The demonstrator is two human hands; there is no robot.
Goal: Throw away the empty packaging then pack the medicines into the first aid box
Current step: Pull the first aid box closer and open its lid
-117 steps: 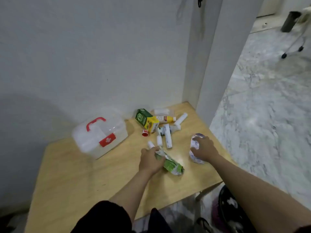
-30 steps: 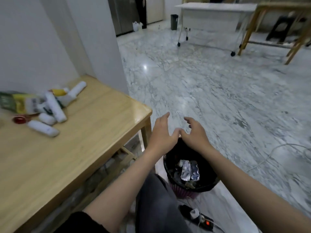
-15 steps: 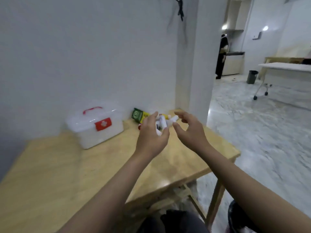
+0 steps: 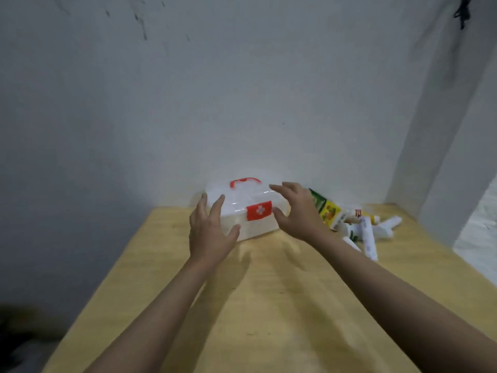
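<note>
first aid box (image 4: 242, 211) sat at back of wooden table (image 4: 269, 305), near wall, long axis roughly left-right, red latch w/ white cross facing camera. translucent white plastic, rounded lid shut, red handle on top. left hand (image 4: 208, 232) and right hand (image 4: 295, 214) spread wide, empty, at box's front corners; contact unclear. medicines (image 4: 360, 227) lay right of box: green/yellow carton, white tubes in loose pile. print too blurred to read.

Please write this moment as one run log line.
left hand: open, at box | right hand: open, at box | lid: shut | medicines: on table
</note>
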